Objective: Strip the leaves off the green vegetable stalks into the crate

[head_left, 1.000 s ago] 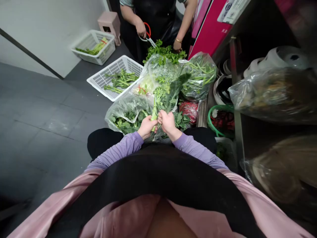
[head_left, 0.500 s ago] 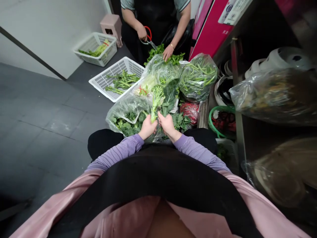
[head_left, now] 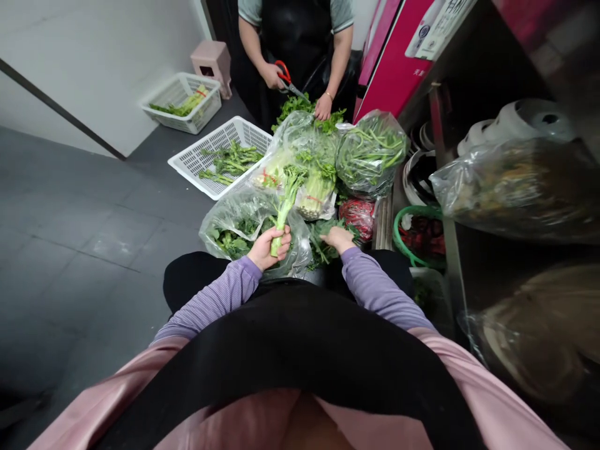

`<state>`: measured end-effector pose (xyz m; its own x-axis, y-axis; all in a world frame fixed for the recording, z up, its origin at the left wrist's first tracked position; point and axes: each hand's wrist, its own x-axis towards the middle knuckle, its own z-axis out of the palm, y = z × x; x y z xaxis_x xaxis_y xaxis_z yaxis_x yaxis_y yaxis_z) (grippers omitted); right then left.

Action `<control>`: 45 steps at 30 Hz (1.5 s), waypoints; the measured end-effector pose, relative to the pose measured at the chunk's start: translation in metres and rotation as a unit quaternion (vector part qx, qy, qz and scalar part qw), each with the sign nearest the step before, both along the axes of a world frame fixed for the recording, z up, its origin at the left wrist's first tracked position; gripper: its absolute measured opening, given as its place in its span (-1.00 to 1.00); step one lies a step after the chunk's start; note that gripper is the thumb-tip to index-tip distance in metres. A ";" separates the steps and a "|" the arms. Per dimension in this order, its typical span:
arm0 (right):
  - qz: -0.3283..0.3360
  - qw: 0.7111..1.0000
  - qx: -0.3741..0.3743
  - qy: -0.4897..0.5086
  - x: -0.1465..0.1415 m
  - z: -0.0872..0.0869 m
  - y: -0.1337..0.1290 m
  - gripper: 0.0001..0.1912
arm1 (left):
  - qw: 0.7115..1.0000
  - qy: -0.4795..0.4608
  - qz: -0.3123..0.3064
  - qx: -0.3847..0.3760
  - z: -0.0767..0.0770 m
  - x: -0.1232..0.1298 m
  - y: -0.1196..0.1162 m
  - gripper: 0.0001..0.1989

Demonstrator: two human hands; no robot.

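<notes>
My left hand (head_left: pixel 270 247) is wrapped round the thick pale stem of a broccolini stalk (head_left: pixel 287 203), which stands nearly upright with its florets at the top. Below and left of it lies a clear plastic bag (head_left: pixel 244 209) with leafy green stalks inside. My right hand (head_left: pixel 338 239) is low over a heap of dark green leaves (head_left: pixel 323 251), touching or just above them. Its fingers are partly hidden, so whether a leaf is pinched in them does not show.
A white basket (head_left: pixel 185 164) holds trimmed stalks; another basket (head_left: pixel 206 117) stands behind. Bagged celery (head_left: pixel 315 190), bagged green beans (head_left: pixel 372 153) and a red bundle (head_left: pixel 359 215) lie ahead. Opposite, a person cuts greens with red-handled scissors (head_left: pixel 288 78). A metal shelf (head_left: pixel 452 262) borders the right.
My hands have moved apart: the right went right and down to the leaf heap. The large leaf beside the stalk is gone from there. The left hand shifted slightly left and down with the stalk.
</notes>
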<state>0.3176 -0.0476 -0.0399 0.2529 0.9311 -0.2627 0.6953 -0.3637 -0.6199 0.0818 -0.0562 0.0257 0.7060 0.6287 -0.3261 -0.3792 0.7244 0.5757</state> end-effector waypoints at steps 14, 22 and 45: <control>-0.149 0.872 0.189 0.425 -0.081 0.057 -0.014 -0.68 | 0.996 -0.032 -0.059 -0.058 -0.005 0.005 -0.017 -0.85; 0.160 0.956 0.112 0.217 -0.051 0.069 -0.036 -0.72 | 0.997 0.014 -0.060 -0.041 -0.008 0.010 -0.025 -0.84; 0.226 0.936 0.260 0.081 -0.082 0.067 -0.054 -0.76 | 0.809 0.451 0.138 0.352 -0.017 0.023 -0.028 -0.83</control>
<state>0.2354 -0.1020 0.0273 -0.2005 0.9463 0.2537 0.5877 0.3234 -0.7417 0.1051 -0.0842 0.0083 0.1815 0.9757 -0.1227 0.3323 0.0565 0.9415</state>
